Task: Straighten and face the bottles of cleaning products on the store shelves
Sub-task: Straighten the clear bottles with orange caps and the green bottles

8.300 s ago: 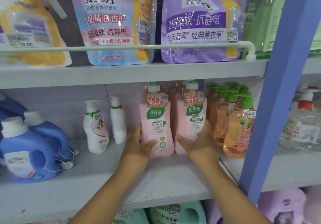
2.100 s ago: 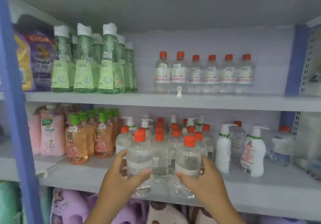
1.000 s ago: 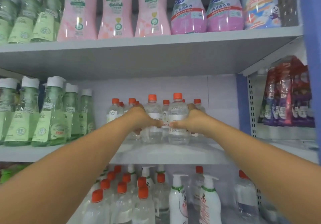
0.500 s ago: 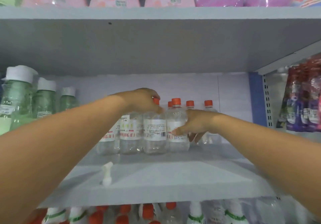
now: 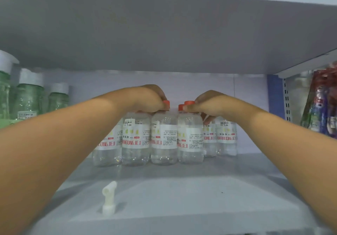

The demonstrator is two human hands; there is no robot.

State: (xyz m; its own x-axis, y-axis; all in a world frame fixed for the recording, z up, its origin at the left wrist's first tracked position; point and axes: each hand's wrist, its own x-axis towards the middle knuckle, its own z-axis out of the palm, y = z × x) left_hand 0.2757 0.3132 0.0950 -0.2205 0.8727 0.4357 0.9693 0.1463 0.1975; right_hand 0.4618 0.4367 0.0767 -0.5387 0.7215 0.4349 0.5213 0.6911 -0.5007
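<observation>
Several clear bottles [image 5: 164,140] with orange caps and white labels stand in a row near the back of the grey shelf [image 5: 164,194]. My left hand [image 5: 147,99] curls over the top of one bottle, its fingers around the orange cap [image 5: 166,103]. My right hand [image 5: 206,101] grips the orange cap [image 5: 188,103] of the neighbouring bottle [image 5: 190,141]. Two more clear bottles [image 5: 226,138] stand further back at the right. Some labels are turned sideways.
Green bottles [image 5: 29,99] with white caps stand at the left of the same shelf. A small white plastic peg [image 5: 109,198] sticks up near the shelf's front edge. The upper shelf's underside [image 5: 164,30] hangs low overhead. Coloured packets [image 5: 322,103] hang at the right.
The view has come closer to the shelf. My right hand has risen from the bottle's body to its orange cap. My left hand stays on a bottle top.
</observation>
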